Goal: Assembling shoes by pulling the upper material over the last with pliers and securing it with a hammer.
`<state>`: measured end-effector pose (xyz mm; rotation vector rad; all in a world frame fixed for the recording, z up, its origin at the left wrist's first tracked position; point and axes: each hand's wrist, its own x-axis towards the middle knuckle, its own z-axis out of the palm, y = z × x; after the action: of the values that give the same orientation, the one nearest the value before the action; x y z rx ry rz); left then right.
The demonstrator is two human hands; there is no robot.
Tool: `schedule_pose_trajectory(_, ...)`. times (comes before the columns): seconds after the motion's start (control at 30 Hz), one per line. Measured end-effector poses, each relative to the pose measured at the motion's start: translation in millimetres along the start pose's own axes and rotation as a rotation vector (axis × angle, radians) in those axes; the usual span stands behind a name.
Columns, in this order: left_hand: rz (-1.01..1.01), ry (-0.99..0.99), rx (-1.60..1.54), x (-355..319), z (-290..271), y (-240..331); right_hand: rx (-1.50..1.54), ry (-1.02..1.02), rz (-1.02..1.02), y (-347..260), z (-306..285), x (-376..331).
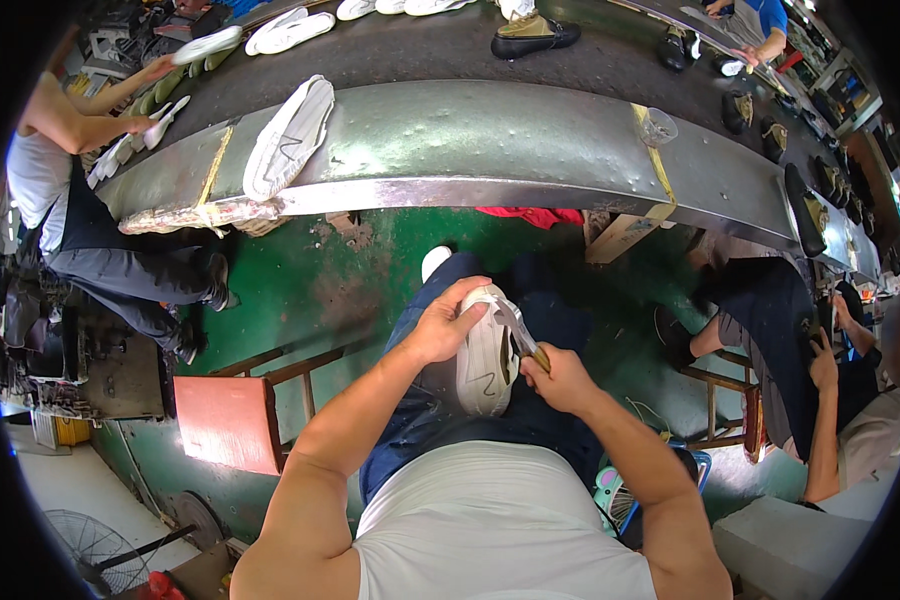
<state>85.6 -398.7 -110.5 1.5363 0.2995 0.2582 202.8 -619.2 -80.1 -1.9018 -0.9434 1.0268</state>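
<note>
A white shoe upper on its last (483, 365) rests over my lap, sole side up, with a dark squiggle drawn near its lower end. My left hand (442, 325) is closed round its upper end, thumb pressed on the edge. In my right hand (564, 381) is a pair of metal pliers (517, 333) with a yellowish handle. The plier head lies against the right rim of the upper, near the end that my left hand grips; whether the jaws pinch material is too small to tell. Another white shoe (290, 138), similarly marked, lies on the metal ledge ahead.
The metal ledge (420, 130) borders a dark belt (410, 55) with white shoes and a dark boot (533, 36). Co-workers sit at left (45, 160) and right (860, 400), another at far right. A reddish stool (228, 425) stands left; a small fan (615, 495) is beside my right arm.
</note>
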Motion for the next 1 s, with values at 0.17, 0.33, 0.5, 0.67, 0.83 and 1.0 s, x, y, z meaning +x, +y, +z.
schedule_pose_trajectory(0.17,-0.101,-0.014,-0.057,1,-9,4,-0.095,0.2,-0.11,12,21,3)
schedule_pose_trajectory(0.33,-0.125,-0.051,-0.208,-9,-3,18,-0.36,0.06,-0.017,-27,-3,-26)
schedule_pose_trajectory(0.5,-0.205,0.134,-0.161,1,19,16,-0.287,-0.031,0.07,-31,-16,-27)
schedule_pose_trajectory(0.67,-0.201,0.11,-0.137,0,15,24,0.228,-0.239,0.35,-46,-34,-50)
schedule_pose_trajectory(0.83,-0.185,-0.061,-0.062,5,19,34,-0.178,0.274,-0.164,-50,-15,-31)
schedule_pose_trajectory(1.0,-0.224,0.0,-0.091,6,9,6,0.005,0.055,0.139,-17,-19,-37)
